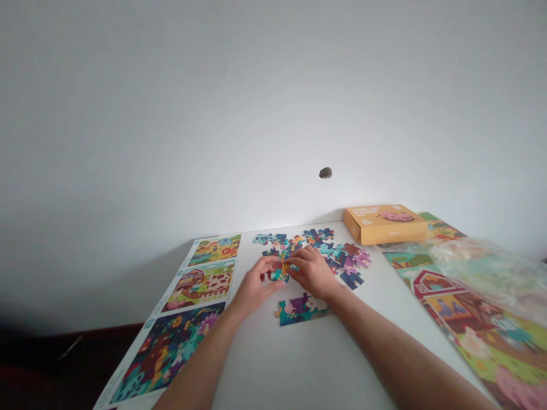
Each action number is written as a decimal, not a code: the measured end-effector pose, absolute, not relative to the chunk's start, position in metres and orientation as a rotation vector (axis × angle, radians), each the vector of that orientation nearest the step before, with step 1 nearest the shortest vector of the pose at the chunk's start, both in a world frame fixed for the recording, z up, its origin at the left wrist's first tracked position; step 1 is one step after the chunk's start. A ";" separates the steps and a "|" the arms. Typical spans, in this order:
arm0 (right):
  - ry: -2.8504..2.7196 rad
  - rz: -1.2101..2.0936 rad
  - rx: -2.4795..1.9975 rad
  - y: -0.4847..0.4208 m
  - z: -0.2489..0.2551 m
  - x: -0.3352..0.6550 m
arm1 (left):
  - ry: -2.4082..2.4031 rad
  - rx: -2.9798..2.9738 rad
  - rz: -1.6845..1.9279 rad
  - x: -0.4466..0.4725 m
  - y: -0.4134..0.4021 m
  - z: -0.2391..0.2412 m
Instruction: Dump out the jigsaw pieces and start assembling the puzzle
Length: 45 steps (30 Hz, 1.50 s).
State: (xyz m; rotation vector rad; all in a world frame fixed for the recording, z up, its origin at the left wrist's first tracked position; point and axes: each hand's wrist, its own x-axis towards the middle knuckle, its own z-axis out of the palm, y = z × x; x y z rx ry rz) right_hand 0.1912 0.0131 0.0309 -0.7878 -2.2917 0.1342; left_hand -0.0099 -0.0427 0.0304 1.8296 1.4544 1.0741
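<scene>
Between my two hands, just above the white table, are colourful puzzle pieces (280,275) in teal, brown and yellow. My left hand (258,282) pinches them from the left, thumb below and fingers above. From the right, my right hand (311,270) closes its fingers on the same pieces; part of them is hidden by the fingers. Nearer to me lies a joined strip of puzzle pieces (297,311), its right end partly covered by my right wrist. Behind and right of my hands spreads a pile of loose puzzle pieces (348,259).
A yellow puzzle box (384,224) stands at the back right by the wall. A sheet with printed pictures (200,285) lies along the left edge. On the right are a large farm puzzle (464,304) and crumpled clear plastic (482,265). The wall has a hole (325,172).
</scene>
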 end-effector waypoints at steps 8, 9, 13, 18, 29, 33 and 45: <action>-2.285 0.145 -0.837 0.015 0.030 0.192 | 1.522 1.936 1.067 -0.011 -0.040 0.025; -2.285 0.153 -0.841 0.014 0.031 0.192 | 1.525 1.943 1.071 -0.011 -0.039 0.025; -2.282 0.187 -0.841 0.013 0.033 0.193 | 1.550 1.980 1.064 -0.013 -0.039 0.023; -2.297 0.195 -0.834 0.012 0.034 0.195 | 1.574 2.011 1.034 -0.015 -0.040 0.024; -2.284 0.202 -0.825 0.014 0.032 0.195 | 1.558 2.000 1.050 -0.014 -0.041 0.025; -2.283 0.197 -0.823 0.013 0.034 0.195 | 1.557 1.986 1.056 -0.012 -0.042 0.028; -2.291 0.180 -0.816 0.016 0.031 0.195 | 1.524 1.966 1.049 -0.014 -0.040 0.024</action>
